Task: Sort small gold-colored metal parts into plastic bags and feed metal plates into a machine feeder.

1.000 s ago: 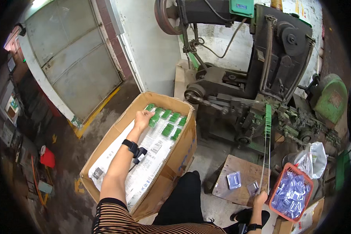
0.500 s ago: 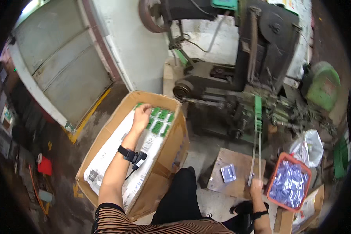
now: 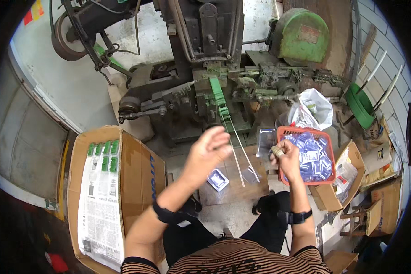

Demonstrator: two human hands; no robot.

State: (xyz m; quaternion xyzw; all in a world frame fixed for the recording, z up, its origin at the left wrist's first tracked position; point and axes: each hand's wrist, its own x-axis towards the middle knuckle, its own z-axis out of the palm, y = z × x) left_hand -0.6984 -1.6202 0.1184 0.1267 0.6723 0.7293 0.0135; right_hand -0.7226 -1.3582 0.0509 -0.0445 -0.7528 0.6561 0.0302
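Two hands are working in front of the dark machine (image 3: 201,68): the left hand (image 3: 210,153), fingers loosely curled and holding nothing, is reaching for the green strip (image 3: 221,102) hanging from it, while the right hand (image 3: 285,157), beside the red basket (image 3: 329,157), is gripping a small piece.

A dusty concrete floor (image 3: 233,214) carries everything. Left of the left-hand fingers (image 3: 217,137) stands an open cardboard box (image 3: 137,169) lined with newspaper; just beyond the fingers stands a dark machine (image 3: 201,68). Below them lies a brown board (image 3: 235,187), and beside the right-hand fingers (image 3: 278,150) sits a red basket (image 3: 331,157) of clear packets.
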